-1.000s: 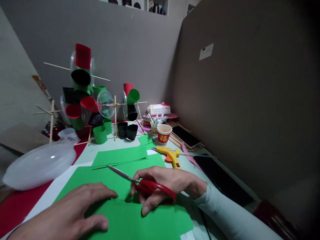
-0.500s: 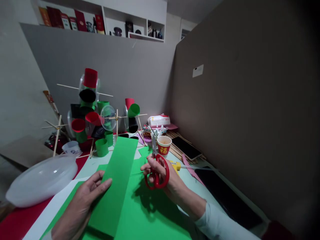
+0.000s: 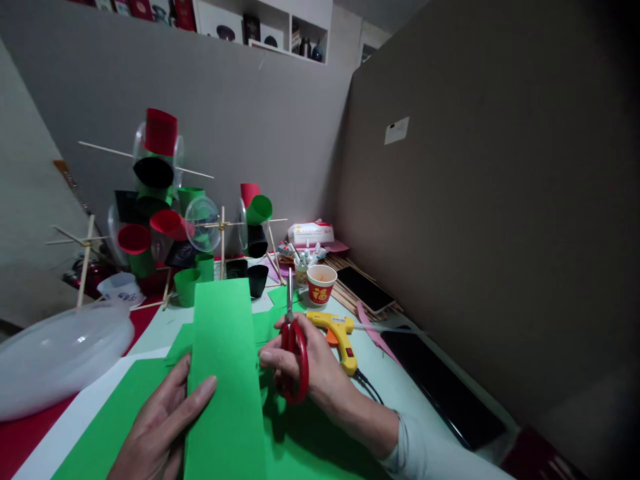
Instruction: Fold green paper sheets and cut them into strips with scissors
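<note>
A long strip of green paper stands raised over the table, pinched at its left edge by my left hand, thumb on the near face. My right hand grips red-handled scissors, their blades pointing up and away, just right of the strip and apart from it. The blades look closed. Under both hands lies a larger green sheet. Beyond my right hand rests a yellow glue gun with a black cord.
At the back left stands a stick frame carrying red, green and black paper cylinders in clear plastic rings. A translucent white oval object sits at left. A red-and-white paper cup, a phone and a black slab line the right.
My left hand has turned the green strip more upright. The scissors have moved left, closer to the strip, and tilted with my right hand. The view has shifted, showing more of the glue gun.
</note>
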`<state>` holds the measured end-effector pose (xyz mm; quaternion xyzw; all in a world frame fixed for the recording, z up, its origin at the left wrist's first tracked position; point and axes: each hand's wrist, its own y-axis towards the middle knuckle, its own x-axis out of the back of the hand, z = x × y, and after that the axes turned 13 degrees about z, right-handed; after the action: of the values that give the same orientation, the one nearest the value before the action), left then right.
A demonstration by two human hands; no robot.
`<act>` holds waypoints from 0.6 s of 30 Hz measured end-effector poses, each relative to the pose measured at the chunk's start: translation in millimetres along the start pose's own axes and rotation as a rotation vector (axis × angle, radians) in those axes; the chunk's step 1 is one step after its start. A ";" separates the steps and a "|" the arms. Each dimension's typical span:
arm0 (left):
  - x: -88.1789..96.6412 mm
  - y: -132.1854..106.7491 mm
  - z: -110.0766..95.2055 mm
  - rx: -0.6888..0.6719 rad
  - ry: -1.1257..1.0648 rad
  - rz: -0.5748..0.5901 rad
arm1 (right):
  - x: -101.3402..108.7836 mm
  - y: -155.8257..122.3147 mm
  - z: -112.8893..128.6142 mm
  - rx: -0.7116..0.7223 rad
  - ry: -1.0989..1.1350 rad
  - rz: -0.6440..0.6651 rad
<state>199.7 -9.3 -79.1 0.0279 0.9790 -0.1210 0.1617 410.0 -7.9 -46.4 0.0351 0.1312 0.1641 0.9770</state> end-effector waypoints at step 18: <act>-6.3 3.4 -75.6 -0.056 -0.314 -0.003 | -5.6 -15.6 0.4 -0.134 0.260 0.382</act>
<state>182.5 12.5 -8.4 0.0029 0.9447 -0.0969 0.3134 409.8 -24.4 -46.4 -0.0272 0.2357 0.3576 0.9032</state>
